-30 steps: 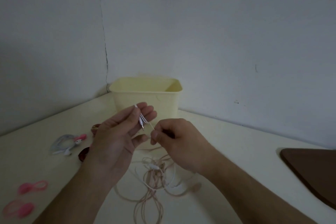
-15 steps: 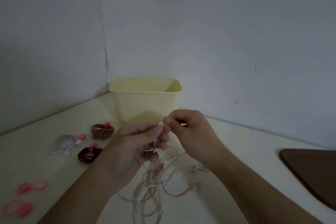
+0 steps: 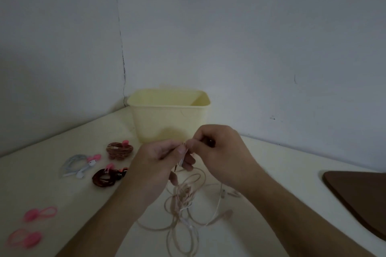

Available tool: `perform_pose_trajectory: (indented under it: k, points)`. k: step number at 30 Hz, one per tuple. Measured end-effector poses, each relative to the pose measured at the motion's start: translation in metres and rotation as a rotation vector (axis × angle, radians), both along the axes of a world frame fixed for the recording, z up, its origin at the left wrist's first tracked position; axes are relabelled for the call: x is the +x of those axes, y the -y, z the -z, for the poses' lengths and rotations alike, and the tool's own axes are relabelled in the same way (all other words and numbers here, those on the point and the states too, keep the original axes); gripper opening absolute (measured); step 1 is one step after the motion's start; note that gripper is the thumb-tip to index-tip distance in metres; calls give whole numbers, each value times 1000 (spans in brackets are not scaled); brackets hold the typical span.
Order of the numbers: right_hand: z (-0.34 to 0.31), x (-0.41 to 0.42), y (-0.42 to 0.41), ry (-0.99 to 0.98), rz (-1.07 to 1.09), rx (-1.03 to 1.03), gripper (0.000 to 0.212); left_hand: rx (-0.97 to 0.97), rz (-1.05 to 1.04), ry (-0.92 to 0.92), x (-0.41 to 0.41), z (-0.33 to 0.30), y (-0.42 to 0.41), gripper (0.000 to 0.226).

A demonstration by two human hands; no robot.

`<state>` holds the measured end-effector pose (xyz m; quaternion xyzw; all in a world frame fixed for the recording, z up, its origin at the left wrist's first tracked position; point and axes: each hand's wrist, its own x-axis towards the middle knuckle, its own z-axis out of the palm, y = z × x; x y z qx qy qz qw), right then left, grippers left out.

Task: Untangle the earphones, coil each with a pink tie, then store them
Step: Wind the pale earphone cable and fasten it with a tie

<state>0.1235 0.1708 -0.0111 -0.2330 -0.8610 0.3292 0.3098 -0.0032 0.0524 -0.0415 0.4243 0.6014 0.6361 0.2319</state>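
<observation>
A tangle of pale pink and white earphone cables [image 3: 183, 204] hangs from my hands down onto the cream table [image 3: 52, 190]. My left hand [image 3: 158, 160] holds the plug ends between thumb and fingers. My right hand [image 3: 219, 152] pinches a cable right beside the left thumb. Three coiled earphones with pink ties lie to the left: a brown coil [image 3: 119, 149], a white-grey coil [image 3: 78, 165] and a dark red coil [image 3: 107, 176]. Two loose pink ties lie at the near left, one [image 3: 40, 213] above the other [image 3: 24, 240]. The yellow bin [image 3: 169, 117] stands behind my hands.
The bin sits in the corner where two grey walls meet. A dark brown board [image 3: 359, 196] lies at the table's right edge.
My hands have come together and dropped lower in front of the bin. The right hand has moved up to pinch the cable at the left thumb, and the three coils are now uncovered.
</observation>
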Motion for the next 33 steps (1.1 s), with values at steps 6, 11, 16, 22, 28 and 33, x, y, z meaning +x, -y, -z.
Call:
perform_pose_trajectory:
  k: [6, 11, 16, 22, 28, 33]
  points:
    - [7, -2, 1, -103, -3, -85, 22, -32, 169, 210, -2, 1, 2, 24]
    - [17, -7, -1, -24, 12, -93, 29, 238, 128, 475, 0, -6, 4, 31]
    - [18, -8, 12, 153, -132, -60, 26, 187, -129, 174, -3, -3, 2, 21]
    - [1, 0, 4, 15, -45, -36, 27, 5, 11, 50, 1, 2, -1, 27]
    - [6, -1, -1, -173, 4, -165, 26, -19, 202, 221, 1, 1, 1, 25]
    - [20, -7, 1, -13, -49, -174, 36, 249, 122, 453, 0, -4, 3, 27]
